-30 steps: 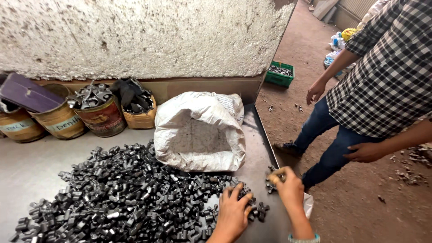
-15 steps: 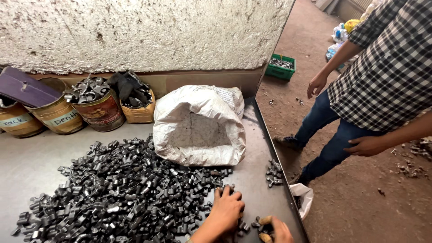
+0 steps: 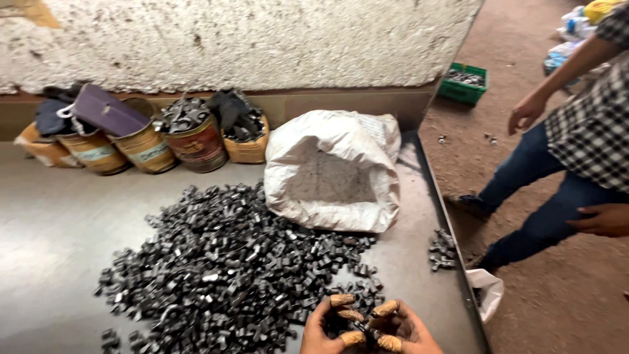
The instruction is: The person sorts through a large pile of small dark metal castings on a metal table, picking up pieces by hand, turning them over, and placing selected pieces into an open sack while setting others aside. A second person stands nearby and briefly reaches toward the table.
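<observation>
Left hand [image 3: 327, 328] and right hand [image 3: 403, 331] meet at the table's [image 3: 59, 229] near edge, fingers closed round a few dark metal parts [image 3: 359, 322]. The main pile [image 3: 229, 275] lies at 10 o'clock, nearer the left hand.

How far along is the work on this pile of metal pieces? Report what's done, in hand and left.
Done: only a small cluster sits apart near the table's right edge. In hand: the left hand and right hand, fingertips wrapped, close together on a few metal pieces. Left: the large dark pile spread across the table, so most appears undone.
</observation>
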### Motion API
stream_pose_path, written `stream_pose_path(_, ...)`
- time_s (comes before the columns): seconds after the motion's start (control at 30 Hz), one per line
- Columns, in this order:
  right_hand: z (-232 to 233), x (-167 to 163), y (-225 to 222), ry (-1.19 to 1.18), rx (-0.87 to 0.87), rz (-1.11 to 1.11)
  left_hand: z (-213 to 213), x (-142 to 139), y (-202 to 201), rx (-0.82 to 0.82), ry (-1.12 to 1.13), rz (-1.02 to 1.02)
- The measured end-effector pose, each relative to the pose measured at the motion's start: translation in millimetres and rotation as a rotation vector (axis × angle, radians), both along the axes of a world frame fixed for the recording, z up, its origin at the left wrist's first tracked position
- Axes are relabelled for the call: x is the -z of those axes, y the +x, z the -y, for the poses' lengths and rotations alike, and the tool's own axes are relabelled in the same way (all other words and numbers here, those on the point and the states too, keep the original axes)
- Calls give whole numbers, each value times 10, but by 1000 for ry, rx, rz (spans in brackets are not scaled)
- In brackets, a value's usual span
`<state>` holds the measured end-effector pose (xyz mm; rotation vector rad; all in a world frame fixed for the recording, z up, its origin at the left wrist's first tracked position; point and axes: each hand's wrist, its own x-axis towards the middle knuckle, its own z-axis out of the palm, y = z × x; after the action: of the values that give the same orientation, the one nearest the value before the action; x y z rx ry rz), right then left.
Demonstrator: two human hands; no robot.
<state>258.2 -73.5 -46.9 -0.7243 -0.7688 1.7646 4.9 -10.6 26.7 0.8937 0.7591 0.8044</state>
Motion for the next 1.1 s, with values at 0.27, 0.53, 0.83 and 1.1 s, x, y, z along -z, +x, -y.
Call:
stream_pose_path(0.27,-90,48,-252,-57,59,86,114,348,-219,-173,132,4)
stream_pose_path(0.53,-54,11,-286,-63,123,11,191,356,-199,-211,52,58)
stream_pose_path(0.83,-17,130,-460,-306,226,-148,202,411,-180,-101,-107,168)
stream_pose_path(1.1,67,611,-392,-405,265,-176,212,466,-146,-120,-86,149)
